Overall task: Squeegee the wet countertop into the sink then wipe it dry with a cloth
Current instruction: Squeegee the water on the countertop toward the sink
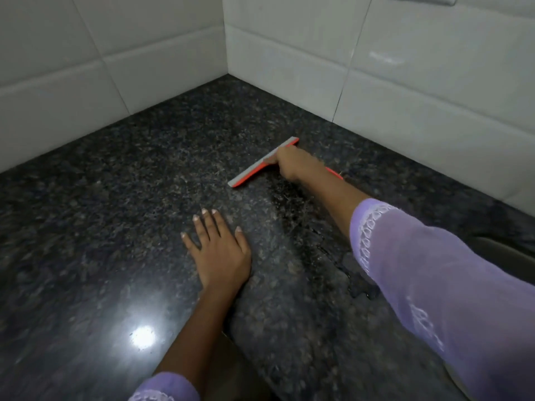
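Squeegee (262, 163): orange body with a grey blade strip, lying on the dark speckled countertop (115, 198) near the back corner where the two tiled walls meet.
Long axis: the blade runs on a diagonal, its far end up and to the right toward the right-hand wall (419, 82), its near end down and to the left.
Facing: the grey strip edges the side toward the left wall (86, 68); the orange body and handle sit on the right side, the handle tip showing as an orange sliver past the wrist.
Right hand (292, 164): fingers clenched around the squeegee's handle at mid-blade, arm stretched forward, sheer lilac sleeve (419, 270) with white lace trim.
Left hand (220, 250): flat on the countertop, palm down, fingers released and spread, gripping nothing; well short of the squeegee.
Water: a dark wet streak and a small puddle with a shiny edge lie on the stone under and beside the right forearm.
Sink (509, 256): only a dark curved rim shows at the right edge, behind the right sleeve.
Surface: polished stone, a bright lamp reflection at lower left.
Writing: no brand or label can be read on the squeegee; the frame is a bit soft.
Cloth: not seen.
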